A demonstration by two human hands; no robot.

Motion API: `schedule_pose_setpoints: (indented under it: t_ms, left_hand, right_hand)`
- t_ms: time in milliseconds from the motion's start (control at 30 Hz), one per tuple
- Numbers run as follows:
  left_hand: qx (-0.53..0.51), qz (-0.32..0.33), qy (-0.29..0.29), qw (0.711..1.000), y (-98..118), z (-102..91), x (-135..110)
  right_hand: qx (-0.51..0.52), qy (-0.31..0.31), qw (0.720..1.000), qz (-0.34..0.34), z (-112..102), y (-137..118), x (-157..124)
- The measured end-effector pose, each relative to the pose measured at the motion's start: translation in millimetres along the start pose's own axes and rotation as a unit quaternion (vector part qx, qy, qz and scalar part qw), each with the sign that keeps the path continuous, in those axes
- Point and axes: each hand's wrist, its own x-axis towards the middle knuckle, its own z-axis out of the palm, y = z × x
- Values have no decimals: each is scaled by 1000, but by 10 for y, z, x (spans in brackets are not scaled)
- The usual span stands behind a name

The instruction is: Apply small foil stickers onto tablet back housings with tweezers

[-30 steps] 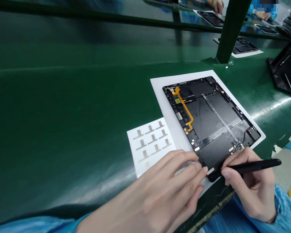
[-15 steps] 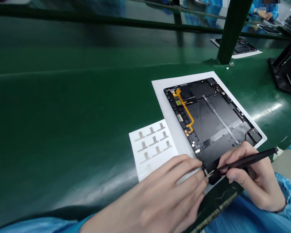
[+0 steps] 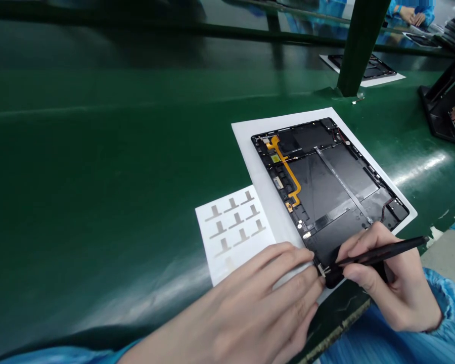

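Note:
An opened black tablet (image 3: 326,187) with an orange flex cable (image 3: 286,169) lies on a white sheet (image 3: 254,151) on the green belt. My left hand (image 3: 250,308) lies flat, fingers stretched, with its fingertips pressing the tablet's near corner. My right hand (image 3: 390,283) grips black tweezers (image 3: 379,253) like a pen. Their tip holds a small silver strip (image 3: 323,270) at that same corner, right beside my left fingertips.
A white backing sheet (image 3: 233,230) with several grey T-shaped stickers lies left of the tablet. A green post (image 3: 358,48) stands behind. Another tablet on a white sheet (image 3: 364,68) lies further along, a black stand (image 3: 445,108) at far right, other people's hands beyond.
My right hand has shifted left along the tablet's near edge and tilted the tweezers up, bringing their tip to the corner by my left fingertips. The left hand has stayed in place.

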Motion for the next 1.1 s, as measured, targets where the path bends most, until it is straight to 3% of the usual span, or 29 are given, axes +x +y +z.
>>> schedule_pose_setpoints:
  t_ms: [200,567,767,900,1100]
  left_hand:
    - [12,8,-22,1000,-9,-57,87]
    - [31,14,0,999,51,-78,161]
    - [12,7,11,1000,14,-50,129]
    - [27,3,-36,999,35,-82,160]
    - [-33,-19,-43,998,-2,-181,172]
  right_hand:
    - [45,68,996,45,11,32,-89]
    - [80,80,988,106,5,10,-14]
    - [103,92,985,103,3,9,3]
    - [107,101,984,100,12,13,4]
    - [133,109,981,93,19,43,-14]
